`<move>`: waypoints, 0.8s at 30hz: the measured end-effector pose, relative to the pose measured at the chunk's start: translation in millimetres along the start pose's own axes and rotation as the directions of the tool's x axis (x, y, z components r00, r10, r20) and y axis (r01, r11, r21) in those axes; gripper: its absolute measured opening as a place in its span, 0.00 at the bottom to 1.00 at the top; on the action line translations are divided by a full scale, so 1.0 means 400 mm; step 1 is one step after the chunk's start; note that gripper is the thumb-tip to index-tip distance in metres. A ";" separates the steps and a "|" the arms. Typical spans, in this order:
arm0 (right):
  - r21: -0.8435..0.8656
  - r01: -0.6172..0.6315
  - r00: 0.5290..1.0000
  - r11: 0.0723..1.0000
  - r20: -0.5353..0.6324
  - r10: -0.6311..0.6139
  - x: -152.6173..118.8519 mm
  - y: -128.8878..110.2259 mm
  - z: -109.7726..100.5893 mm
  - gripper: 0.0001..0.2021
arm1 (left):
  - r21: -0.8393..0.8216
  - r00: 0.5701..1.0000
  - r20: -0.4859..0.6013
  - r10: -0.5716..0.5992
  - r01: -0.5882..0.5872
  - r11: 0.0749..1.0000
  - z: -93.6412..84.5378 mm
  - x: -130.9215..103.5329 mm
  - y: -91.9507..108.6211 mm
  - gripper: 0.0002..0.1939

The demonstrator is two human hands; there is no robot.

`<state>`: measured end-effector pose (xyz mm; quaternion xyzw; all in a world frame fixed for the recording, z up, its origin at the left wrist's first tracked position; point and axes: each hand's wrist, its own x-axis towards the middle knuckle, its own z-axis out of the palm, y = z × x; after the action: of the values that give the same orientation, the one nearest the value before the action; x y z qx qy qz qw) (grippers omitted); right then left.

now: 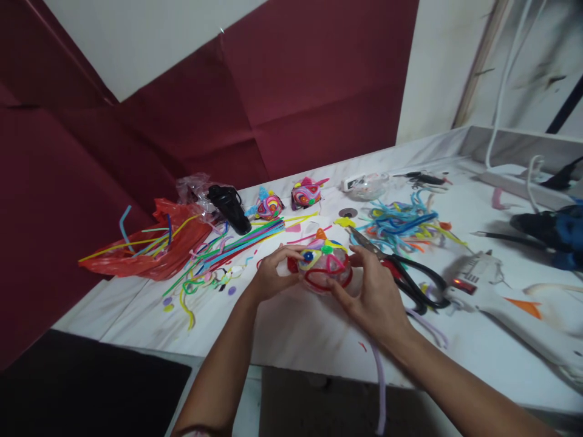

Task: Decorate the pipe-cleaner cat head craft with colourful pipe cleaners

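Observation:
Between my hands is a clear rounded plastic craft piece [322,276], trimmed with red, pink, yellow and green pipe cleaners and a blue eye-like dot. The fingers of my left hand [276,272] curl around its left side, near the blue dot. My right hand [376,297] grips the right side, its thumb low on the front along the red pipe-cleaner line. Just beyond the right hand lie black-handled scissors [421,276]. A lilac pipe cleaner [380,385] hangs over the table's front edge below the right wrist.
Two decorated pieces, one with blue trim [268,206] and a pink one [306,194], stand at the back. Pipe cleaners [401,221] are heaped at right, near a white glue gun [483,282] with a red light. At left lies a red plastic bag [150,258]; behind, a black bottle-like object [230,206].

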<state>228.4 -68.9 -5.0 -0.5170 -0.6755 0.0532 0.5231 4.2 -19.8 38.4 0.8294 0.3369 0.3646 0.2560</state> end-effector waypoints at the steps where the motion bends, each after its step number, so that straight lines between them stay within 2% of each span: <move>1: -0.009 0.016 1.000 1.000 0.000 -0.016 -0.003 -0.003 -0.002 0.28 | -0.006 1.000 0.003 -0.011 0.011 1.000 -0.001 -0.005 0.001 0.16; 7: -0.041 0.095 0.995 0.995 -0.008 -0.095 -0.028 -0.009 -0.011 0.28 | -0.166 0.995 0.042 -0.095 0.101 0.981 -0.006 -0.039 0.016 0.14; 10: -0.044 0.133 0.991 0.990 -0.024 -0.134 -0.045 -0.005 -0.014 0.28 | -0.292 0.990 0.024 -0.140 0.141 0.946 0.004 -0.054 0.025 0.14; 14: -0.002 0.119 0.993 0.993 -0.024 -0.119 -0.065 -0.007 -0.022 0.29 | -0.461 0.990 -0.068 -0.125 0.080 0.884 0.029 -0.067 0.034 0.14; 19: 0.047 0.039 0.999 0.998 -0.006 -0.038 -0.091 -0.011 -0.034 0.30 | -0.452 0.981 -0.169 -0.100 0.013 0.892 0.072 -0.077 0.055 0.16; 21: 0.052 0.033 0.999 0.998 0.007 -0.034 -0.100 -0.009 -0.037 0.29 | -0.430 0.948 -0.289 -0.129 -0.008 0.903 0.096 -0.083 0.063 0.16; 22: 0.055 0.035 0.999 0.998 0.014 -0.036 -0.103 -0.007 -0.037 0.29 | -0.406 0.914 -0.372 -0.163 -0.002 0.914 0.109 -0.086 0.066 0.16; 24: 0.065 0.040 0.999 0.997 0.018 -0.041 -0.108 -0.003 -0.036 0.29 | -0.384 0.805 -0.530 -0.265 0.051 0.922 0.137 -0.090 0.070 0.18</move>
<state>235.0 -108.9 -26.0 -0.4855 -0.6889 0.0692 0.5339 38.9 -74.4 8.4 0.5902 0.3964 0.6278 0.3169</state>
